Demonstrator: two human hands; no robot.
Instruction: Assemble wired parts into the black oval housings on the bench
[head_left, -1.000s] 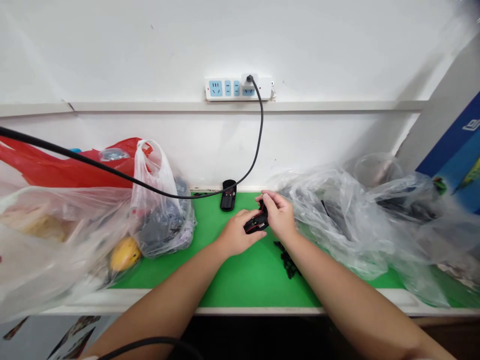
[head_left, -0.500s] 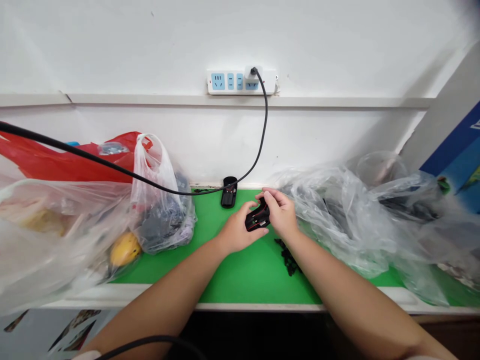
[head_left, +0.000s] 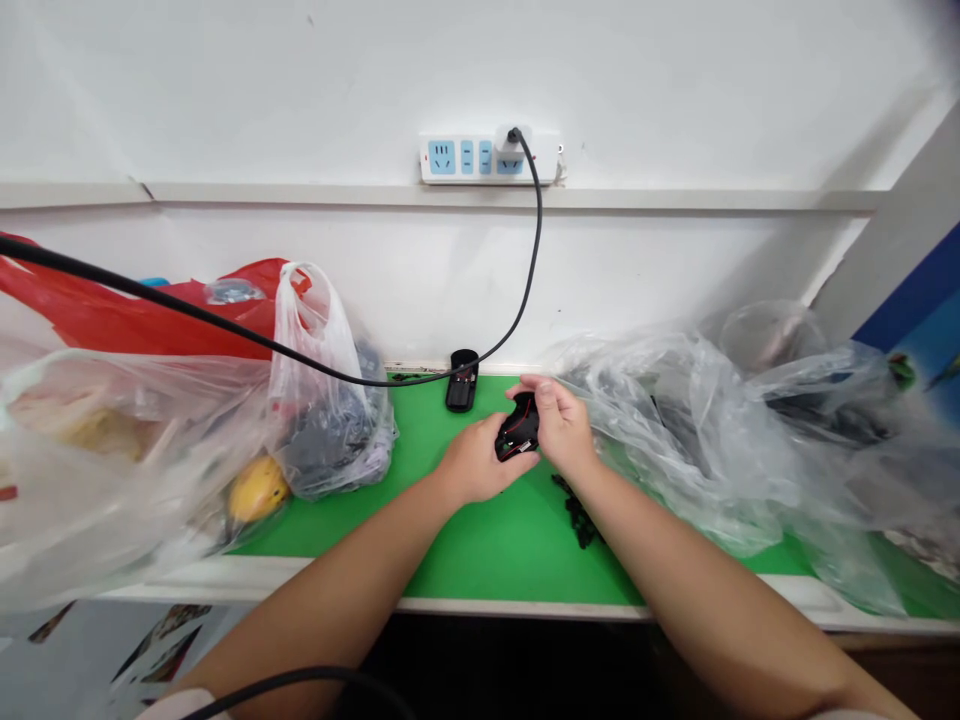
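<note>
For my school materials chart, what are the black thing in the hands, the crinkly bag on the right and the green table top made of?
The black thing: probably hard, smooth plastic, its curves looking moulded. The crinkly bag: likely thin, shiny plastic film, creased and see-through. The green table top: even and fairly matte, perhaps a mat or paint; I can't tell.

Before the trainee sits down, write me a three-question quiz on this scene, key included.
1. True or false: the left grip and right grip both touch the black red-trimmed item.
2. The small black parts near the right forearm lie: A) on the left forearm; B) on the green surface; C) in the left grip.
3. Fill in: the black cable is plugged in at the white ____.

Key: 1 true; 2 B; 3 power strip.
</note>
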